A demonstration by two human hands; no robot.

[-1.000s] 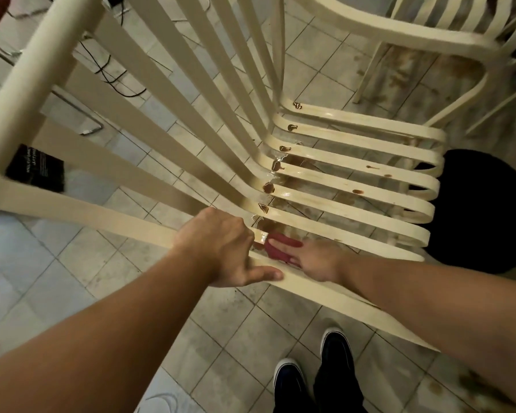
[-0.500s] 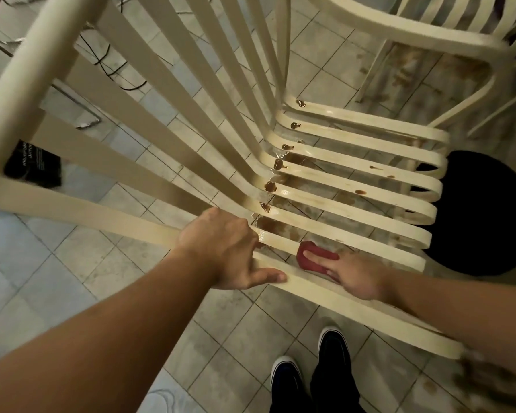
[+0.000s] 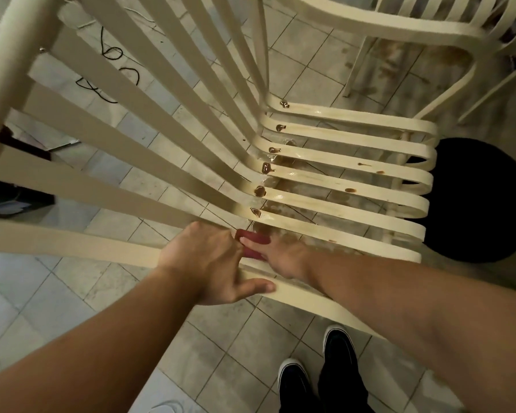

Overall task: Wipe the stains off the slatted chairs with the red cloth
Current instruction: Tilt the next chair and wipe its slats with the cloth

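Note:
A cream slatted chair [image 3: 355, 180] stands in front of me, seen from above. Brown stains [image 3: 259, 191] sit where several seat slats bend up into the back, and smaller spots [image 3: 350, 190] dot the middle of the seat. My left hand [image 3: 209, 260] grips the nearest side slat at the bend, thumb hooked under it. Beside it, my right hand [image 3: 280, 257] presses the red cloth [image 3: 252, 238] onto the second-nearest seat slat with straight fingers. Most of the cloth is hidden under those fingers.
A second cream slatted chair [image 3: 370, 25] stands at the top right over stained floor tiles. A black round object [image 3: 474, 201] lies on the floor past the seat's front. Black cables [image 3: 113, 55] trail at the upper left. My black shoes [image 3: 337, 353] are below the chair.
My right hand slid the red cloth out to the right along the slat, then back left to the bend beside my left hand. My left hand kept its grip.

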